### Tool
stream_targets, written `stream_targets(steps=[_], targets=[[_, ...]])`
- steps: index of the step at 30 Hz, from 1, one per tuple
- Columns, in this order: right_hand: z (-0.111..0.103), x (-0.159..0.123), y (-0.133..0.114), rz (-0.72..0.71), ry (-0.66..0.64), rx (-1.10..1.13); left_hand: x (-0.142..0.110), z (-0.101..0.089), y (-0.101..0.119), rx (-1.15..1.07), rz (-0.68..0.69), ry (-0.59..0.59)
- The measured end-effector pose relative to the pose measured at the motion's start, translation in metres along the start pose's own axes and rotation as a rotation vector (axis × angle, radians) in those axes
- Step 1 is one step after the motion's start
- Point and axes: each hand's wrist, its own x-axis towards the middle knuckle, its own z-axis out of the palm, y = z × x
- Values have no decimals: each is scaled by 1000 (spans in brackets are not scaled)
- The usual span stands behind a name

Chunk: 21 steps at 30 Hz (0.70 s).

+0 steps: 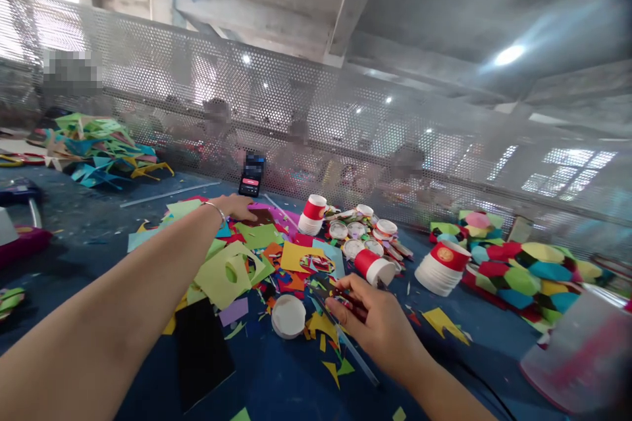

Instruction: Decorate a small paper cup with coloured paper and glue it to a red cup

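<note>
My left hand (237, 206) reaches far forward, fingers stretched out over a dark brown paper piece (261, 216) and purple paper (286, 216). My right hand (372, 316) has its fingers curled round a dark, slim tool (320, 291), mostly hidden, of a kind I cannot make out. Below it lies a clear glue stick (358, 356). Between the hands spread coloured paper scraps, among them a green sheet with holes (224, 283) and a yellow sheet (295, 258). A white round lid-like piece (289, 317) lies nearby. Just beyond my right hand, a red-and-white paper cup (375, 268) is on its side.
A phone (251, 174) leans against the perforated metal screen (276, 99). More paper cups (443, 268) stand to the right, before multicoloured paper balls (523, 263). A translucent container (577, 348) occupies the right edge. Cut paper is heaped (99, 148) at far left; black card (203, 352) lies in front.
</note>
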Motion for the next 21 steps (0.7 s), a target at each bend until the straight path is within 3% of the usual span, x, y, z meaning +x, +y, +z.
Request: stream_targets(steps=[5, 11, 21], targets=[[-1, 0, 1, -11, -4, -18, 9, 15, 18, 102, -96, -66], [-1, -1, -2, -7, 0, -37, 13, 21, 11, 88, -144, -21], [0, -2, 1, -6, 20, -25, 10, 7, 5, -244, -93, 125]])
